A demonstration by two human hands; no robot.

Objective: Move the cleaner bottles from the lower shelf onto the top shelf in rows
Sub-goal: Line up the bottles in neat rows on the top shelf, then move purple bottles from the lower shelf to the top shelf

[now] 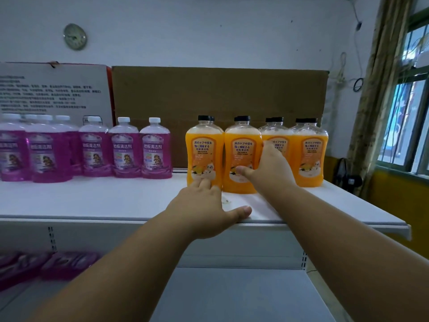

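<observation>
Several orange cleaner bottles with black caps stand in rows on the white top shelf (116, 201), right of centre. My right hand (270, 169) wraps around the second front orange bottle (241, 159), thumb on its label. My left hand (204, 205) lies flat on the shelf, its fingertips touching the base of the leftmost orange bottle (202, 156), its thumb at the shelf's front edge. Several purple cleaner bottles (126, 149) with white caps stand on the left part of the same shelf. On the lower shelf (232, 293) purple packages (67, 264) lie at the far left.
A brown cardboard sheet (220, 94) and a white printed board (53, 89) lean against the wall behind the bottles. A curtain (380, 89) and a window (408, 108) are on the right. A gap separates the purple and orange bottles.
</observation>
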